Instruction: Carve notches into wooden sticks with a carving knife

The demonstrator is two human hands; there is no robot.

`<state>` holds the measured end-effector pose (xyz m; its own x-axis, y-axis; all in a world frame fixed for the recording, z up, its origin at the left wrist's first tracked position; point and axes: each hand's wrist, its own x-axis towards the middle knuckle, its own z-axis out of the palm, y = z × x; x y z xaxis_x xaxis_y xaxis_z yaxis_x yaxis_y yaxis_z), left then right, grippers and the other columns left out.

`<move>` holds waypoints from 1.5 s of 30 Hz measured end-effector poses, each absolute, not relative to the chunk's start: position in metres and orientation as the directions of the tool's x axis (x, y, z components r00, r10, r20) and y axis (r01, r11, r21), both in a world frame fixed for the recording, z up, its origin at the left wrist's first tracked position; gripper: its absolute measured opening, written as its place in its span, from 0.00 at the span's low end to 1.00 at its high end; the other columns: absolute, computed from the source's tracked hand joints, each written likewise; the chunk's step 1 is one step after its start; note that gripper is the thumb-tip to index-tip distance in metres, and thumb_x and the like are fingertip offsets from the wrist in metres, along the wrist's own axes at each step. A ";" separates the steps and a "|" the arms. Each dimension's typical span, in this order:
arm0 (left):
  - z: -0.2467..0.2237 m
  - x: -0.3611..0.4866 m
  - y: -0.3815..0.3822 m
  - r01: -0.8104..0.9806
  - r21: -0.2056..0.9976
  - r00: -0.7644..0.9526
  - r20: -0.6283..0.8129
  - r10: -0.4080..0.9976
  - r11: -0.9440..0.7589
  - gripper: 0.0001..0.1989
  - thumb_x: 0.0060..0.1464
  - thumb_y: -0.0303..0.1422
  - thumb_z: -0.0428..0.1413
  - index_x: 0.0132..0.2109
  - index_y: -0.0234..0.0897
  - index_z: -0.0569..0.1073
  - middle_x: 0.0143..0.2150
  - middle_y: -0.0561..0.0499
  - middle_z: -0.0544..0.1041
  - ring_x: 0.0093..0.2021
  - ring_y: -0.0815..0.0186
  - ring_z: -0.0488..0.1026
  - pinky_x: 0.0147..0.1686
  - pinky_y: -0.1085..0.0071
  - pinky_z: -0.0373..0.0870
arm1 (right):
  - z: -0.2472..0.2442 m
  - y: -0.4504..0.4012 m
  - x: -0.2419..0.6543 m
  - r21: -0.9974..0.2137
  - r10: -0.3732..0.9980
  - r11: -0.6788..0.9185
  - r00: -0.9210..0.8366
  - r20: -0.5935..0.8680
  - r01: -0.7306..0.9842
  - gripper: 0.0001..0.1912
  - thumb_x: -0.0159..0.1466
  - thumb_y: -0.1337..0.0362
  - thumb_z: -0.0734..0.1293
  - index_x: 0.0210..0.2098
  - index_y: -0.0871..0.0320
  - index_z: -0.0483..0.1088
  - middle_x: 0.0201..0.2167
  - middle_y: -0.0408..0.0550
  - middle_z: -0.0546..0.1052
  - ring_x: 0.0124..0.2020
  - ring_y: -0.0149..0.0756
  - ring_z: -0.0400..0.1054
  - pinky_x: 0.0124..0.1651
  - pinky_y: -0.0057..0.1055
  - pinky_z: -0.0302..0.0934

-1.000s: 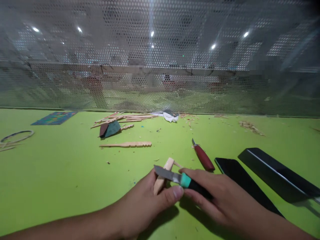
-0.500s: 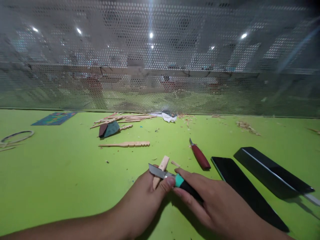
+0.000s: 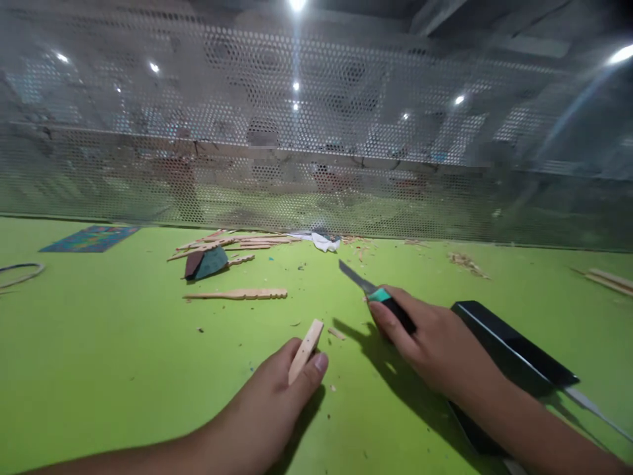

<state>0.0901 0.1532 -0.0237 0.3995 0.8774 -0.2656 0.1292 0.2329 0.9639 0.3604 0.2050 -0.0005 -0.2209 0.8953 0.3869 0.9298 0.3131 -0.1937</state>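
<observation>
Pinching the wood piece in the left hand, knife well off to its right.

Left grip was closed on the wood piece, thumb on the right side, curled fingers on the left. Piece's long axis ran from the palm forward and a bit right, far end sticking out past the thumb, near end hidden in the hand. So it sat directly in the left grip, which was the nearer one by far.

Right hand was wrapped round the black knife handle, thumb along it by the teal collar. Blade pointed forward-left, slanting across the line of the wood, not parallel. Tip was beyond and right of the wood's far end, no contact. From the right grip, the wood piece lay left and nearer the body.

A loose chip lay on the bench just right of that far end.
</observation>
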 end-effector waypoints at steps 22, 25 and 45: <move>-0.019 0.083 0.161 0.019 0.908 0.617 -0.340 0.710 0.419 0.29 0.60 0.49 0.65 0.58 0.42 0.62 0.23 0.65 0.61 0.17 0.77 0.51 0.13 0.82 0.51 | -0.002 0.167 0.324 -0.439 0.777 0.598 -0.619 0.112 0.671 0.14 0.76 0.54 0.60 0.49 0.55 0.71 0.41 0.50 0.83 0.37 0.42 0.77 0.38 0.33 0.65; -0.024 0.083 0.162 0.007 0.925 0.588 -0.311 0.747 0.380 0.27 0.57 0.47 0.67 0.55 0.40 0.67 0.25 0.62 0.64 0.17 0.76 0.53 0.14 0.79 0.52 | -0.004 0.162 0.321 -0.420 0.750 0.622 -0.657 0.075 0.661 0.12 0.75 0.55 0.61 0.46 0.54 0.71 0.41 0.51 0.82 0.39 0.44 0.78 0.40 0.35 0.66; -0.019 0.098 0.150 0.016 0.966 0.309 -0.251 0.917 0.259 0.30 0.64 0.55 0.56 0.60 0.37 0.72 0.52 0.42 0.79 0.55 0.52 0.72 0.59 0.56 0.67 | -0.014 0.158 0.312 -0.126 0.845 0.427 -0.345 0.410 0.896 0.29 0.78 0.49 0.50 0.56 0.60 0.74 0.40 0.59 0.85 0.24 0.50 0.80 0.22 0.41 0.70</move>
<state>0.0978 0.1500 -0.0193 0.3089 0.9174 -0.2510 0.0161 0.2588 0.9658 0.3119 0.1583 -0.0143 -0.3449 0.8446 0.4095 0.8956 0.4268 -0.1259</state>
